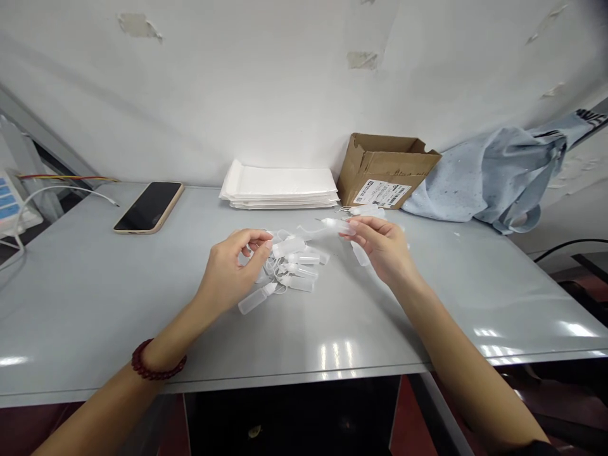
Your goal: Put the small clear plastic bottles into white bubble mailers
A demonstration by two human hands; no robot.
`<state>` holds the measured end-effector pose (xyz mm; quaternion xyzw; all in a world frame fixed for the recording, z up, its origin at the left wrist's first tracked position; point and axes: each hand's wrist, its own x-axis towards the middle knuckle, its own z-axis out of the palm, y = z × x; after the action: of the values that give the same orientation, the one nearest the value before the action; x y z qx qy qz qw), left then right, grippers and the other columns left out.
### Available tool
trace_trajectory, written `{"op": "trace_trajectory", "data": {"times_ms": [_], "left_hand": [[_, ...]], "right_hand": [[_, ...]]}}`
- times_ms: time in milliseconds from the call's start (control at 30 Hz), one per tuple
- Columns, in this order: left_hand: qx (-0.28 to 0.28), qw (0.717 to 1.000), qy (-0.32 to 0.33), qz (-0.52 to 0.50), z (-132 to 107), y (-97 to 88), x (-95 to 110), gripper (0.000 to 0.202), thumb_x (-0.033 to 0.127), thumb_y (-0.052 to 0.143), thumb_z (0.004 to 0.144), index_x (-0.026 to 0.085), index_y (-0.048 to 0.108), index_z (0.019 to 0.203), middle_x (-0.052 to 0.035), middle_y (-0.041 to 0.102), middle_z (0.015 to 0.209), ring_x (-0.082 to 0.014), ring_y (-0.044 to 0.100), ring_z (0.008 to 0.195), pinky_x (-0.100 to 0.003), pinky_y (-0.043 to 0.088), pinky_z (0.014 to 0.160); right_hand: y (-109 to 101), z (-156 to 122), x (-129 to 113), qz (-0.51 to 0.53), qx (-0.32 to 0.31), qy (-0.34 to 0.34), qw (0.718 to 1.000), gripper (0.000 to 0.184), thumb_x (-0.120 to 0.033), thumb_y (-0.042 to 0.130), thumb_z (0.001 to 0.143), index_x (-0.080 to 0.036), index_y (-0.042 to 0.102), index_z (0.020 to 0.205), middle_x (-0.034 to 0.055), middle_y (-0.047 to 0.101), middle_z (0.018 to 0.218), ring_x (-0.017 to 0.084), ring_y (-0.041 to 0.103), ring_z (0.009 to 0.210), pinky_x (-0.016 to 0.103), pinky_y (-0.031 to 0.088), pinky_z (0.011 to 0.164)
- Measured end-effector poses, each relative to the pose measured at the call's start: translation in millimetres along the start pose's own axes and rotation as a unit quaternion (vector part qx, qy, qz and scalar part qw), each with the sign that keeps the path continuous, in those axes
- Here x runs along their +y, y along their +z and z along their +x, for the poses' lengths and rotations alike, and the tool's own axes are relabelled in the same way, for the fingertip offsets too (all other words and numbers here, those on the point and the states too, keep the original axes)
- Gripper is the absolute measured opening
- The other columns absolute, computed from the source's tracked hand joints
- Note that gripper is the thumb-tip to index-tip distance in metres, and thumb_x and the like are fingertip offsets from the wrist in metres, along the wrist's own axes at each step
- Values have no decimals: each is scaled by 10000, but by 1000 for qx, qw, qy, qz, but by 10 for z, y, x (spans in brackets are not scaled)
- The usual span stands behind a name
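Note:
Small translucent plastic dropper bottles with white caps and thin cap straps lie in a loose pile in the middle of the grey table. My right hand pinches one needle-tip bottle between thumb and fingers, its thin tip pointing left, above the table. A thin pale strap trails from that bottle toward the pile. At the pile's left edge is my left hand, thumb and fingertips drawn together; whatever they grip is too small or hidden to name. More bottles lie behind and below my right hand, partly covered by it.
A stack of white padded envelopes rests against the wall. Right of it stands an open cardboard box, with light blue cloth beside it. On the left are a phone and a white charging cable.

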<state>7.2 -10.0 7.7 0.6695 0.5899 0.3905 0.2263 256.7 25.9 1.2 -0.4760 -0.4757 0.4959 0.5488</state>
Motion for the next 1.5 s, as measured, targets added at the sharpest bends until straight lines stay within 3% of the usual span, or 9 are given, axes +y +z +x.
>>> {"op": "trace_trajectory", "data": {"times_ms": [200, 400, 500, 700, 1067, 1500], "left_hand": [[-71, 997, 14, -41, -17, 12, 5, 276, 390, 553, 842, 208, 681, 1006, -27, 672, 862, -173, 591, 785, -264, 469, 671], [-73, 993, -39, -80, -23, 19, 11, 282, 441, 545, 850, 205, 684, 921, -25, 689, 841, -179, 615, 780, -254, 460, 624], [-60, 992, -62, -96, -6, 11, 9, 274, 426, 538, 854, 199, 670, 931, -23, 695, 813, -174, 617, 757, -248, 464, 610], [-68, 991, -31, -109, 15, -20, 12, 294, 393, 497, 878, 211, 680, 738, -17, 694, 800, -164, 597, 744, -257, 481, 685], [-120, 987, -2, -105, -10, -10, 43, 250, 365, 519, 870, 200, 658, 743, -11, 669, 749, -156, 602, 701, -266, 474, 634], [-135, 985, -7, -108, -18, -29, 65, 259, 360, 513, 883, 191, 645, 738, 9, 647, 728, -125, 562, 666, -233, 437, 613]], "right_hand": [[129, -109, 64, 29, -88, 48, 995, 201, -364, 729, 731, -179, 688, 798, 14, 658, 777, 145, 626, 750, 374, 474, 886], [157, -153, 57, 31, -118, 33, 992, 174, -349, 719, 750, -191, 689, 816, 16, 667, 795, 153, 629, 766, 371, 476, 868], [173, -160, 49, 35, -122, 23, 992, 163, -349, 717, 751, -200, 692, 810, 13, 668, 802, 149, 623, 759, 366, 481, 854], [174, -173, 42, 31, -115, 15, 993, 150, -340, 719, 748, -203, 689, 801, 10, 663, 797, 147, 616, 756, 356, 483, 838], [220, -233, 29, -4, -122, 8, 992, 166, -335, 720, 748, -193, 688, 827, 18, 672, 808, 144, 617, 741, 323, 483, 765], [237, -232, 40, -8, -132, 11, 991, 159, -308, 723, 749, -174, 693, 830, 19, 680, 787, 133, 624, 734, 293, 483, 740]]}}
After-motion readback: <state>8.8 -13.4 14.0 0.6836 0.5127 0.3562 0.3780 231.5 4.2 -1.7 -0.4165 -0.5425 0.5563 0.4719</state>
